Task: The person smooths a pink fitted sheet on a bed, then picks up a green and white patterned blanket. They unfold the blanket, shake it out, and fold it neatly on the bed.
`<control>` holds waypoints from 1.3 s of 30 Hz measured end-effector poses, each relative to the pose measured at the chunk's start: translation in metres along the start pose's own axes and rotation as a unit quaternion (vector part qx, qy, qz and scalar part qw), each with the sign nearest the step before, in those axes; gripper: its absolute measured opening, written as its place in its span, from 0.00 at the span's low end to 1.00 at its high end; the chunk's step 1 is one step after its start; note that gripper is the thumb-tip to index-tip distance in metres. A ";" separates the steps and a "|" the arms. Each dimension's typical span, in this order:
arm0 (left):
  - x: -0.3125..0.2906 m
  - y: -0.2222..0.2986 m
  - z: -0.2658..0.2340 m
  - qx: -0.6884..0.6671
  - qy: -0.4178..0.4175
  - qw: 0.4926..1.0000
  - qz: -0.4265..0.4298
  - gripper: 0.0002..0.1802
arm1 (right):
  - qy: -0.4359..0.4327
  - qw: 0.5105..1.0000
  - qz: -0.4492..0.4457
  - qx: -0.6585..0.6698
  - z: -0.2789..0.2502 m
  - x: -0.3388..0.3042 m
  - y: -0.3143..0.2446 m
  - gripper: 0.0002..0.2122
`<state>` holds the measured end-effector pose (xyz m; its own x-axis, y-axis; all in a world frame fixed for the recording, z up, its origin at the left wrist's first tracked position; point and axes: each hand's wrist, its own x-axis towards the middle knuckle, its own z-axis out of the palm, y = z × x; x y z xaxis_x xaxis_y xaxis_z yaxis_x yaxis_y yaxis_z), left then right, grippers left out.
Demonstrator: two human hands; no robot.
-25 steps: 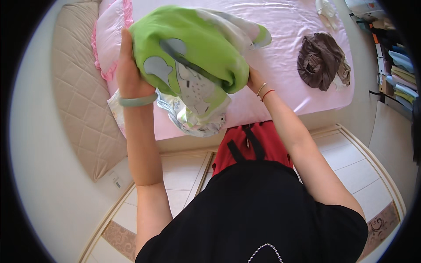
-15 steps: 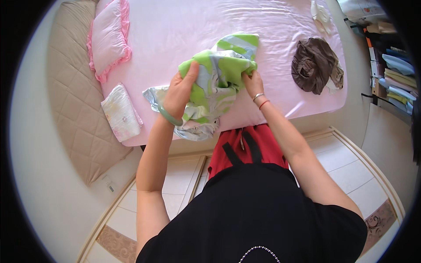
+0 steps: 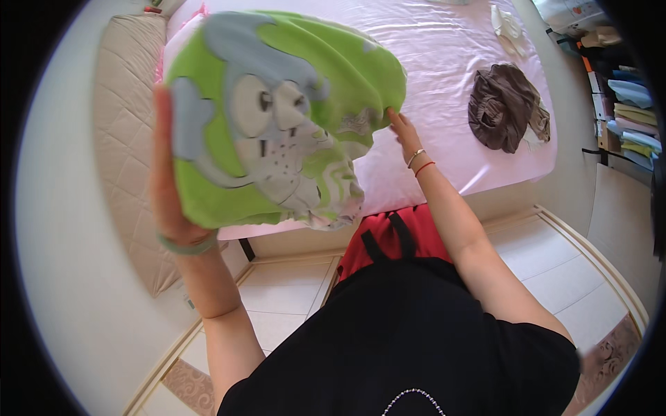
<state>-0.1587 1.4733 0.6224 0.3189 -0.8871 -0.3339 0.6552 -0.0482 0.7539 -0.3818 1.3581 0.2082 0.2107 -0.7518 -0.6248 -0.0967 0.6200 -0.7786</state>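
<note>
A large green cloth (image 3: 326, 62) with a grey-and-white cartoon animal face hangs spread in front of me, above the bed. My left hand (image 3: 173, 187) holds its left edge, thumb pointing up and slightly blurred; the other fingers are hidden behind the fabric. At the opposite edge, my right hand (image 3: 404, 135) pinches the cloth between thumb and fingers. The cloth's lower edge is bunched and wrinkled.
Beneath is a bed with a pink sheet (image 3: 444, 166). A crumpled dark brown garment (image 3: 496, 104) and a white cloth (image 3: 508, 29) lie at its right. A beige quilted mattress (image 3: 128, 125) leans on the left wall; shelves of folded fabric (image 3: 635, 114) stand at right.
My left hand has moved left and toward me, opening the bunched green cloth out wide. The cloth now hides the folded white item and most of the pink pillow. My right hand stays nearly in place.
</note>
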 end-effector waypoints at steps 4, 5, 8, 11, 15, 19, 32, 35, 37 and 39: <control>-0.019 0.049 -0.027 0.070 -0.212 0.963 0.152 0.29 | -0.257 0.932 0.058 0.249 0.032 -0.037 -0.049 0.32; -0.017 0.059 -0.032 0.093 -0.294 0.935 0.176 0.29 | -0.272 0.932 0.023 0.240 0.032 -0.039 -0.060 0.30; -0.018 0.073 -0.050 0.158 -0.315 0.908 0.227 0.30 | -0.224 0.967 0.002 0.119 0.026 -0.050 -0.098 0.22; -0.013 0.079 -0.073 0.039 -0.229 0.963 0.135 0.27 | -0.108 0.989 -0.057 -0.080 -0.023 -0.043 -0.140 0.24; 0.003 0.156 -0.147 0.033 -0.119 0.992 -0.025 0.25 | -0.196 0.949 -0.245 -0.019 -0.071 -0.063 -0.263 0.21; -0.002 0.167 -0.095 0.095 0.132 0.981 0.108 0.29 | -0.158 0.924 -0.290 0.192 -0.082 -0.093 -0.404 0.19; 0.067 0.136 -0.131 0.050 -0.062 0.983 0.166 0.20 | -0.421 0.853 -0.249 0.182 -0.013 -0.197 -0.404 0.15; 0.082 0.144 -0.126 0.088 -0.059 0.987 0.118 0.18 | -0.437 0.829 -0.301 0.175 -0.038 -0.192 -0.414 0.14; 0.085 0.143 -0.147 0.167 -0.043 0.979 0.108 0.17 | -0.500 0.771 -0.298 0.257 -0.043 -0.218 -0.432 0.14; 0.096 0.122 -0.149 0.103 -0.049 0.991 0.073 0.18 | -0.508 0.738 -0.362 0.258 -0.059 -0.260 -0.458 0.16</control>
<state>0.0539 1.4503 0.5985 0.3259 -0.9311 -0.1638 0.4493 0.0001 0.8934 -0.4499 1.2564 0.7239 0.6714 -0.5340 0.5139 0.7267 0.3381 -0.5980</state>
